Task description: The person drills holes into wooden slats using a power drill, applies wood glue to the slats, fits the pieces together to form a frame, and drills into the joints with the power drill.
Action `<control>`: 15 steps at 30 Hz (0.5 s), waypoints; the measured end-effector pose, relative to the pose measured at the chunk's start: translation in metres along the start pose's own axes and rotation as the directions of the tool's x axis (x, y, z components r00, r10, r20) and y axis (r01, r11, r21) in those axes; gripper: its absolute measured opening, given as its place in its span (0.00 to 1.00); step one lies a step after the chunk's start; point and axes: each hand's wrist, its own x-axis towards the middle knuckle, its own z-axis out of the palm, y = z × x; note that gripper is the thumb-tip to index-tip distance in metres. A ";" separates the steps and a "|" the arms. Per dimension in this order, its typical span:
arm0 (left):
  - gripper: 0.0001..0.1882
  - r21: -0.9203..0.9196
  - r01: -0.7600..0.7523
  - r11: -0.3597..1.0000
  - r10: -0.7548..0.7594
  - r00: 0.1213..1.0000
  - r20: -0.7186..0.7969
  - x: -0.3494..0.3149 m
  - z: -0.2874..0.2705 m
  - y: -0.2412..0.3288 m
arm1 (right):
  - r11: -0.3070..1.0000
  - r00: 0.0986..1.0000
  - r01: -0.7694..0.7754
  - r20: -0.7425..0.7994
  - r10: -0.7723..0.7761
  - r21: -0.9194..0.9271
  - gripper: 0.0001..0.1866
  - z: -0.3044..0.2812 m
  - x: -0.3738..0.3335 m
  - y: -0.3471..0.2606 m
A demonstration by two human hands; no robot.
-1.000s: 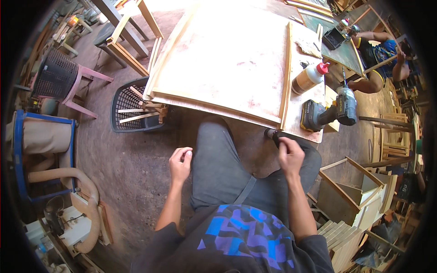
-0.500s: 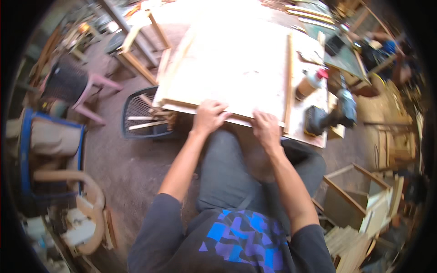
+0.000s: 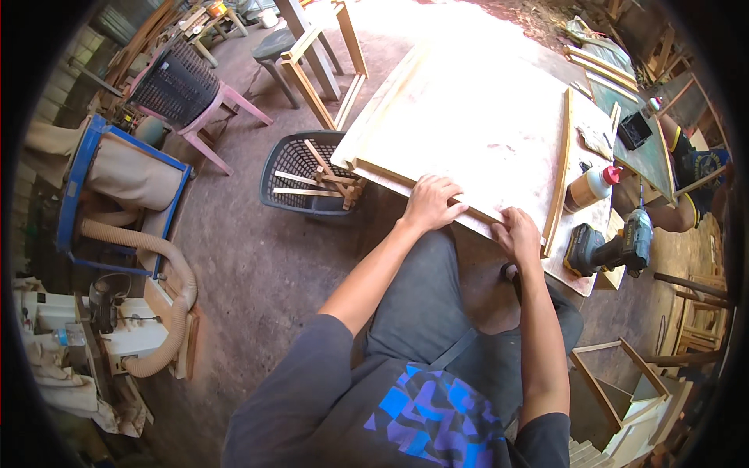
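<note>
A pale wooden panel lies on the worktable in front of me, its far part washed out by glare. Along its near edge runs a narrow wooden strip. My left hand is closed over the middle of this strip, thumb pointing right. Closer to the strip's right end, my right hand pinches it with curled fingers. A second wooden strip lines the panel's right side. Beyond it stand a glue bottle with a red cap and a cordless drill.
A dark plastic basket of wood offcuts sits on the floor left of the table. Further left are a pink stool and a blue-framed dust collector with a hose. Another person's arm and leg show at the right.
My view has swung left, so the scene sits further right and sharper. Both hands stay at the near strip; the right hand's fingers look more curled.
</note>
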 end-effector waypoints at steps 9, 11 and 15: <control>0.39 0.221 0.037 0.975 -0.154 0.828 0.539 0.064 -0.030 -0.023 | 0.992 0.890 -0.094 0.440 0.122 -0.084 0.24 -0.002 0.059 0.025; 0.40 0.229 0.176 0.957 -0.288 0.619 0.731 0.077 -0.031 -0.030 | 0.998 0.883 -0.050 0.466 0.060 -0.034 0.23 0.005 0.067 0.040; 0.41 0.223 0.251 0.942 -0.329 0.560 0.760 0.078 -0.032 -0.036 | 0.989 0.835 -0.111 0.548 0.040 0.097 0.21 0.002 0.079 -0.001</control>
